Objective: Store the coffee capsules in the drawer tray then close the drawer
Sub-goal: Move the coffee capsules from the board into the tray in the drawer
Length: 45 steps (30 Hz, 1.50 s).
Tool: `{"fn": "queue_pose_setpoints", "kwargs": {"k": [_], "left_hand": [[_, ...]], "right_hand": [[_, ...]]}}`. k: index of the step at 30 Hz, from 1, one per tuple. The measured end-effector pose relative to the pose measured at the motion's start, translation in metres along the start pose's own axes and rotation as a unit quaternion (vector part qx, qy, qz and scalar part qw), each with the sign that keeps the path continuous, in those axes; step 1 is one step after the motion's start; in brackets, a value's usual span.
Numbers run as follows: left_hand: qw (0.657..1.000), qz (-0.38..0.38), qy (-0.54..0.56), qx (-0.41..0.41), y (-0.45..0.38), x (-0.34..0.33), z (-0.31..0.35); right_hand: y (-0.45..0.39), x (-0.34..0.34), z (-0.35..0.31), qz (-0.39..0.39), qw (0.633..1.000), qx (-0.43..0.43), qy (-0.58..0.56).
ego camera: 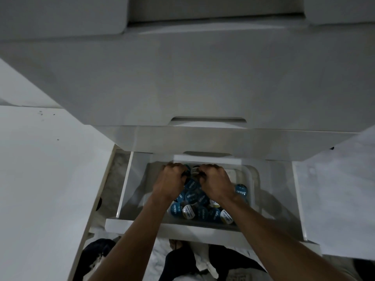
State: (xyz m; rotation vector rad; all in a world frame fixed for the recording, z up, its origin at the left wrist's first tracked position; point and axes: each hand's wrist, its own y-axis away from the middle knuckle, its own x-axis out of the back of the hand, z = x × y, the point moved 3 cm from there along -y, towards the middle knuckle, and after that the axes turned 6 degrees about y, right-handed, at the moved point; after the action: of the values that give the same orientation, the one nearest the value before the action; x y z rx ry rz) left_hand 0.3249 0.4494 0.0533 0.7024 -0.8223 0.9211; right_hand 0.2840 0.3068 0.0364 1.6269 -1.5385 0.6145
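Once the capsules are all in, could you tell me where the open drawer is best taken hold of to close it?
Hold or push the drawer's white front panel, the flat board nearest the person, coming from the front. It stands clear of the cabinet, while the tray of capsules sits inside. Both hands, left hand and right hand, are in the tray now.

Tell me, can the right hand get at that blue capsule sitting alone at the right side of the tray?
Probably yes. The blue capsule lies uncovered just beside the right hand, in the same tray, with nothing between them. That hand's fingers are curled down among other capsules, so whether its grip is free cannot be told.
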Motion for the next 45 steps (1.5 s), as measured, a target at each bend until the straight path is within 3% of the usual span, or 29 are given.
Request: {"fn": "queue_pose_setpoints", "kwargs": {"k": [29, 39, 45], "left_hand": [[0.988, 0.001, -0.154, -0.005, 0.006, -0.002, -0.014], [0.994, 0.03, -0.101, -0.02, 0.009, 0.002, -0.013], [0.997, 0.069, -0.02, 0.036, 0.016, 0.018, -0.007]], "right_hand": [[-0.003, -0.002, 0.005, -0.011, 0.999, -0.043, -0.024], [-0.001, -0.002, 0.004, -0.002, 0.999, -0.04, -0.021], [0.0, 0.002, 0.004, 0.018, 0.999, -0.031, -0.018]]}}
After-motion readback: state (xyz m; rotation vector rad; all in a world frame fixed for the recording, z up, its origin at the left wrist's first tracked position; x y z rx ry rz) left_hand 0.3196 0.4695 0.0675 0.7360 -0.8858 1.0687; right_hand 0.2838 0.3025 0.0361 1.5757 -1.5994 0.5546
